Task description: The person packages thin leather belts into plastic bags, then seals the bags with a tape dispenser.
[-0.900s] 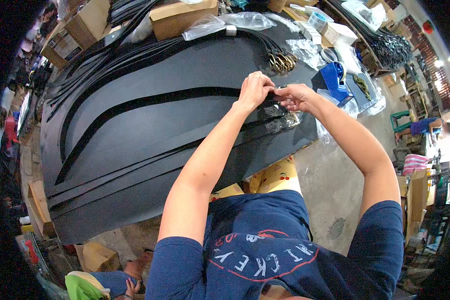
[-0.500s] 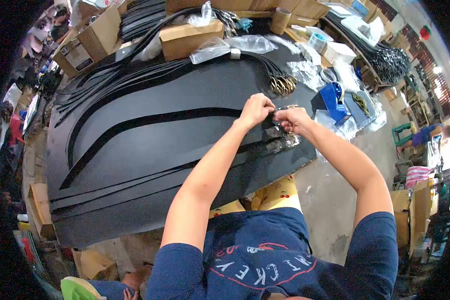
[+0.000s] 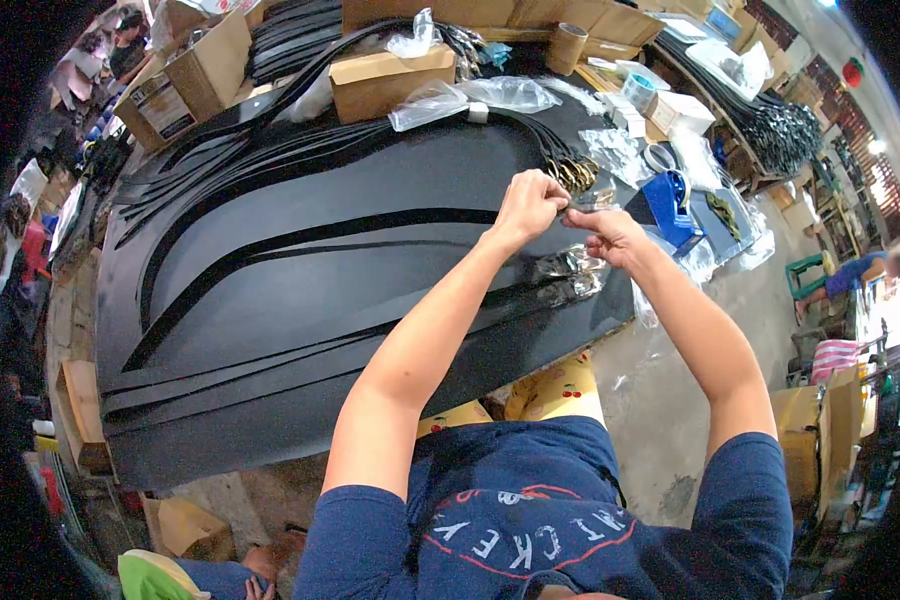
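Note:
A long black belt [image 3: 350, 222] curves across the dark table, its right end running up to my left hand [image 3: 530, 210]. The fingers of that hand are closed in a pinch on the belt's end. Close against it, my right hand [image 3: 615, 238] has its fingers drawn together at the same spot; what they grip is too small to make out. Just below the hands lie belt ends in clear plastic wrap [image 3: 575, 288], their straps reaching left. Beyond my left hand is a bundle of belts with brass-coloured buckles [image 3: 575, 175].
A blue tape dispenser [image 3: 672, 212] stands right of my hands, among plastic bags. At the back are a small cardboard box [image 3: 390, 82], a cardboard tube [image 3: 567, 46] and piled black belts [image 3: 295, 40]. One person [image 3: 855, 280] sits far right; another's hand [image 3: 258, 588] shows at bottom left.
Both hands have moved slightly up and away from me, toward the brass buckles. My right hand's fingers are less curled than before. The whole view has shifted a little.

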Demonstrator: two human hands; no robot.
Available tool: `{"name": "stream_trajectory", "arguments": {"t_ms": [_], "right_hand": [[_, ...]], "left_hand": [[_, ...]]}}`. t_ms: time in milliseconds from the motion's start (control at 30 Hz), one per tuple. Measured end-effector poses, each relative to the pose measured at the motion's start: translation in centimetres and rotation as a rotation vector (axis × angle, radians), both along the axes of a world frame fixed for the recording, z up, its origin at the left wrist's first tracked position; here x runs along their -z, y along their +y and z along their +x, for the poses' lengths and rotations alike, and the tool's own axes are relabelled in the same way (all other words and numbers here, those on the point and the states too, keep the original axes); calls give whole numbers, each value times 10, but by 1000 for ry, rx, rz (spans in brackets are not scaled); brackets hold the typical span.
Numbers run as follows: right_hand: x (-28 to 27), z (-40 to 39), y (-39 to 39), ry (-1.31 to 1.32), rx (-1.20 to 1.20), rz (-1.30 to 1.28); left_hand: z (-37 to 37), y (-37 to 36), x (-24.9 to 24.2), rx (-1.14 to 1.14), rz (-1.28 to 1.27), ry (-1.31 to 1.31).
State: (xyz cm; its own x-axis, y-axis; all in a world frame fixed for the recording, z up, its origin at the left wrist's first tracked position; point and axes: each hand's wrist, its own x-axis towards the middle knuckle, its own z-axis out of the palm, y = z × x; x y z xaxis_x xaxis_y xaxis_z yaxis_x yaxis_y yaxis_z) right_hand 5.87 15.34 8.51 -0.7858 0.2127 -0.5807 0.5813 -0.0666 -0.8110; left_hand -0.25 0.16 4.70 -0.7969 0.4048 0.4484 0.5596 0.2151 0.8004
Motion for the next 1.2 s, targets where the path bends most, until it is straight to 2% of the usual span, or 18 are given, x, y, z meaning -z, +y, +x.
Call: {"name": "stream_trajectory", "arguments": {"t_ms": [67, 100, 133, 200, 267, 367, 400, 500, 667, 800, 933, 1033, 1100, 1200], "right_hand": [[-12, 5, -2, 147, -24, 138], [-12, 10, 1, 280, -80, 150], [-11, 10, 2, 286, -78, 150], [-6, 9, 2, 439, 9, 114], [-8, 5, 8, 390, -72, 161], [-3, 14, 0, 459, -46, 65], [-2, 16, 2, 420, -71, 28], [-3, 31, 1, 585, -198, -119], [-16, 45, -15, 701, -76, -295], [-5, 34, -19, 812, 62, -245], [1, 32, -23, 944, 103, -161], [-2, 42, -24, 995, 59, 93], [1, 46, -25, 1012, 72, 66], [3, 49, -23, 1025, 88, -15]], "left_hand": [[1, -5, -23, 15, 43, -128], [-1, -8, -30, 45, 65, -166], [-3, -11, -38, 75, 87, -203], [-1, -13, -52, 123, 108, -188], [6, -14, -65, 136, 109, -175], [-3, -18, -68, 168, 186, -224], [-5, -20, -71, 154, 204, -219], [-9, -24, -72, 181, 206, -250], [-2, -21, -74, 214, 159, -324], [6, -21, -80, 274, 126, -316], [6, -28, -86, 338, 80, -490], [8, -35, -91, 378, 45, -528], [8, -38, -94, 477, 17, -502], [24, -35, -94, 412, 37, -422]]}}
